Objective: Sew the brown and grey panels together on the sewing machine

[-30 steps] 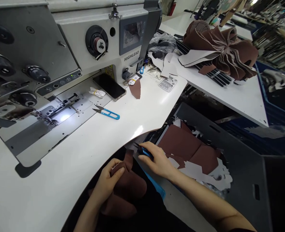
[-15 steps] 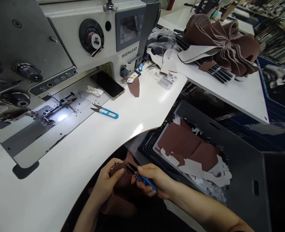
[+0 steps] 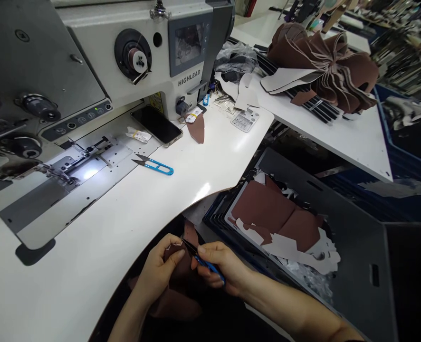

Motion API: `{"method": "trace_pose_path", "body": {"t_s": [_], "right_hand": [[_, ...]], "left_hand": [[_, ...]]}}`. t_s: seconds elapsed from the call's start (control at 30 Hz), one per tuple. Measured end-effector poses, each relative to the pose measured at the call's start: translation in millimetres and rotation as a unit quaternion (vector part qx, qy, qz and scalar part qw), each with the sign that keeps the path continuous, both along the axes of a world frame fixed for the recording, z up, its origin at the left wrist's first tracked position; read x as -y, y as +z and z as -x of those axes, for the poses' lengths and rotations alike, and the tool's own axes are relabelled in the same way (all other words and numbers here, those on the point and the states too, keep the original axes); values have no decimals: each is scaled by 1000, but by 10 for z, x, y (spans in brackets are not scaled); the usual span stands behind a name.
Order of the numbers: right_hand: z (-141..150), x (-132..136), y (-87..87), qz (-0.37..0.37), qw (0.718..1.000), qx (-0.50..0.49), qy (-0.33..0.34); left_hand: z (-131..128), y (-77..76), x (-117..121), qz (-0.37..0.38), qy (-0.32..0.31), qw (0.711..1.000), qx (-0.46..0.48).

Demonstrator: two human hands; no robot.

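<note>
My left hand pinches a brown leather piece in my lap, just below the white table's curved edge. My right hand is closed round blue thread snips. Their dark blades point left and touch the top edge of the leather, beside my left thumb. More of the brown leather hangs down under my left hand.
A Highlead sewing machine fills the upper left. On the table lie a second pair of blue snips, a phone and a brown scrap. A bin of brown cut pieces sits to my right. Stacked brown leather lies on the far table.
My right hand picked the blue snips up from beside the bin and brought them left to the leather held in my left hand. The blades now touch its edge.
</note>
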State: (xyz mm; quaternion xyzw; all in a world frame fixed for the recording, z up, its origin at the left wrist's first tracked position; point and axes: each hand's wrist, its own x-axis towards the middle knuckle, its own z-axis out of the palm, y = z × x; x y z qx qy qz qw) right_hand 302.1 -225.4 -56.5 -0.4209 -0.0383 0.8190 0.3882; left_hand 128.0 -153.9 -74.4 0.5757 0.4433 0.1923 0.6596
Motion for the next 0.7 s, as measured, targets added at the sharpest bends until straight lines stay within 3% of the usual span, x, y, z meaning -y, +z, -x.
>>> {"method": "trace_pose_path", "body": {"t_s": [0.1, 0.2, 0.3, 0.37, 0.5, 0.6, 0.7], "right_hand": [[-15, -4, -40, -45, 998, 39, -2], [-121, -66, -44, -154, 977, 149, -4], [-254, -217, -18, -299, 897, 324, 18], [-306, -331, -7, -353, 851, 379, 85], [-291, -452, 22, -376, 809, 400, 209], [-268, -443, 99, -389, 800, 399, 223], [-307, -426, 159, -372, 804, 411, 216]], "left_hand": [[6, 1, -1, -21, 9, 1000, 4], [6, 11, 14, -22, -7, 1000, -3], [-5, 44, 41, -16, -53, 998, -7], [-6, 76, 48, -18, -75, 997, -4], [32, 145, 15, -4, -104, 994, -14], [69, 175, -10, 20, -130, 991, -28], [73, 165, -2, 17, -114, 991, -66]]}}
